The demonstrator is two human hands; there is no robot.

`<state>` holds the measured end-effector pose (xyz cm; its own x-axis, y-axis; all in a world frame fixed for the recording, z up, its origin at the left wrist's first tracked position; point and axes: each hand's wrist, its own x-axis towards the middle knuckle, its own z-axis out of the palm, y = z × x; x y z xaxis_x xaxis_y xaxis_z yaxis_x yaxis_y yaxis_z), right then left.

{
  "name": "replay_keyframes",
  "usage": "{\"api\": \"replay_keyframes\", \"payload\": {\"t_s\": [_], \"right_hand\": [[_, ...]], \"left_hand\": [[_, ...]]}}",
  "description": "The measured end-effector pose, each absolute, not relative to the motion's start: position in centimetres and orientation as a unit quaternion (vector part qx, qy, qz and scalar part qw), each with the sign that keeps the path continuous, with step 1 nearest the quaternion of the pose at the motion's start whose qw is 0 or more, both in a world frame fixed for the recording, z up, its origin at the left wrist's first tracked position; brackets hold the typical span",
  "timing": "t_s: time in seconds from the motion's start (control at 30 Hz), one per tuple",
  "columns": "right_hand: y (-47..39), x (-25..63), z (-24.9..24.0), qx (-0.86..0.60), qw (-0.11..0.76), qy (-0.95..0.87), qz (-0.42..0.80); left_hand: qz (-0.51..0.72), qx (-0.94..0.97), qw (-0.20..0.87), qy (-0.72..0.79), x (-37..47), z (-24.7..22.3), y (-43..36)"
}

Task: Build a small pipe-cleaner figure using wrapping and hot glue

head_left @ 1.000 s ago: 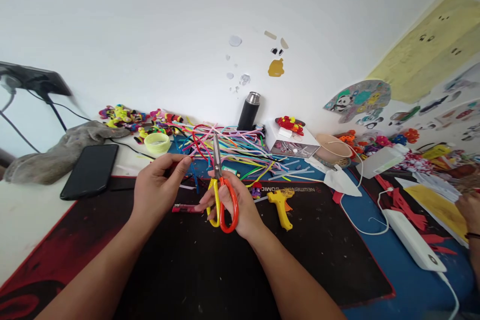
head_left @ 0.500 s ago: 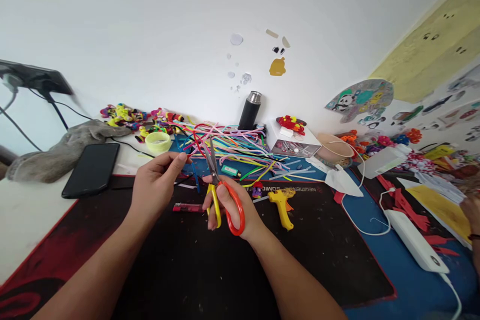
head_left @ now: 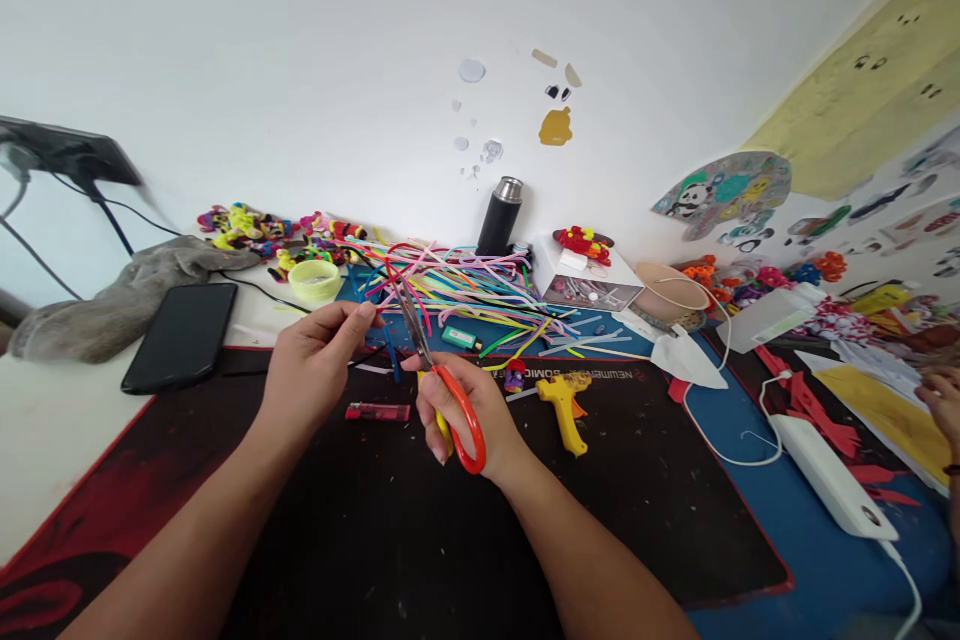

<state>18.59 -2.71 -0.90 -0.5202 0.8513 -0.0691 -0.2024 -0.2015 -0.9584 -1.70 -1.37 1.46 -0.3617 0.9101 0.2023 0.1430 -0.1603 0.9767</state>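
Note:
My left hand (head_left: 311, 365) is closed in a pinch, thumb against forefinger, above the back left of the black desk mat. A tiny bit of red shows at its fingertips; its kind is too small to make out. My right hand (head_left: 484, 410) grips scissors (head_left: 415, 325) with one red and one yellow handle loop. Their blades point up and away, close together, just right of my left fingertips. Behind the blades lies a heap of coloured pipe cleaners (head_left: 465, 280). Below the hands are a red lighter (head_left: 377, 412) and the dark mat (head_left: 360, 540).
A yellow glue gun (head_left: 564, 410) lies right of my right hand. Further back stand a black flask (head_left: 500, 218), a white box (head_left: 589, 280) and a pale yellow tape roll (head_left: 315, 281). A phone (head_left: 180, 338) lies left. Another person's hand (head_left: 941, 405) shows at the right edge.
The scissor blades have come together and tilted left, and the yellow loop has drawn in toward the red one. My left hand keeps its pinch. The other person's hand reaches further into view.

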Motion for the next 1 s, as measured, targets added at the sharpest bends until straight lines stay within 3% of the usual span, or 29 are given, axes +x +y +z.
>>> {"api": "replay_keyframes", "payload": {"t_s": [1.0], "right_hand": [[-2.83, 18.44, -0.48, -0.342, 0.384, -0.498, 0.698]], "left_hand": [[0.586, 0.486, 0.264, 0.593, -1.74, 1.99, -1.86]]}}
